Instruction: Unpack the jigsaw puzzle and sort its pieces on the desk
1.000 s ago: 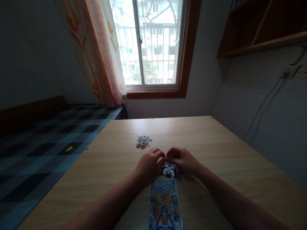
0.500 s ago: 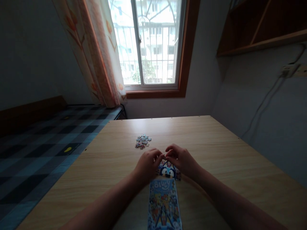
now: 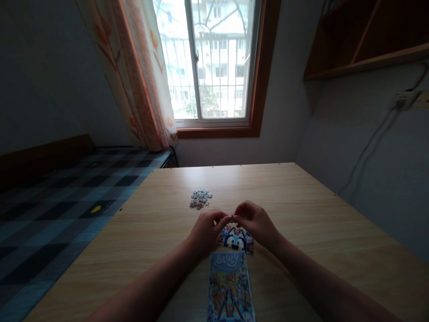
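My left hand (image 3: 208,229) and my right hand (image 3: 254,222) meet fingertip to fingertip just above the wooden table (image 3: 301,214). Both pinch a tiny dark puzzle piece (image 3: 231,218) between them. Right under the hands lies a partly built puzzle section (image 3: 235,238) with a blue cartoon dog face. Nearer to me a tall colourful puzzle box (image 3: 229,286) lies flat. A small heap of loose puzzle pieces (image 3: 200,198) sits beyond my left hand.
The table meets a grey wall on the right, where a cable (image 3: 368,143) hangs from a socket. A checked bed (image 3: 60,205) lies left of the table. A window (image 3: 214,58) with a curtain (image 3: 140,76) is ahead, a wooden shelf (image 3: 362,40) upper right.
Both hands have lifted slightly from the assembled section, still pinched together. The box and the loose heap have not moved.
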Action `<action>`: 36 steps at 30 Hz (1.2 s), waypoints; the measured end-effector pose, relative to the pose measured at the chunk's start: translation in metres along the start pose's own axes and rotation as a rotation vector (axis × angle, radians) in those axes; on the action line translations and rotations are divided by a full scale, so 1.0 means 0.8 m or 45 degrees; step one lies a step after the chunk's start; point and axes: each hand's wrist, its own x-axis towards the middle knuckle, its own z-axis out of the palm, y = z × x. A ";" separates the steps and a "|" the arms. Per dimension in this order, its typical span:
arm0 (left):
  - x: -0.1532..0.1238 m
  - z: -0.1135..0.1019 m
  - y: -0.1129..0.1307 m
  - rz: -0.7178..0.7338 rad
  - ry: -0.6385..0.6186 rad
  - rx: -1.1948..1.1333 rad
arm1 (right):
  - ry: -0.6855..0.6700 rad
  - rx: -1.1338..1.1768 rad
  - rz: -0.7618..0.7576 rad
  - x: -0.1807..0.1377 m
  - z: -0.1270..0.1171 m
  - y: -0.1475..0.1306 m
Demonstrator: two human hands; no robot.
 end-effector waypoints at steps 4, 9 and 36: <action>-0.001 0.002 0.002 -0.016 -0.037 -0.081 | 0.020 -0.027 0.015 -0.001 0.005 0.004; 0.003 -0.002 -0.006 -0.015 -0.020 0.000 | 0.003 -0.077 0.011 -0.002 0.004 -0.004; -0.002 -0.026 -0.005 0.237 -0.195 0.865 | -0.576 -1.098 0.002 -0.015 -0.040 -0.033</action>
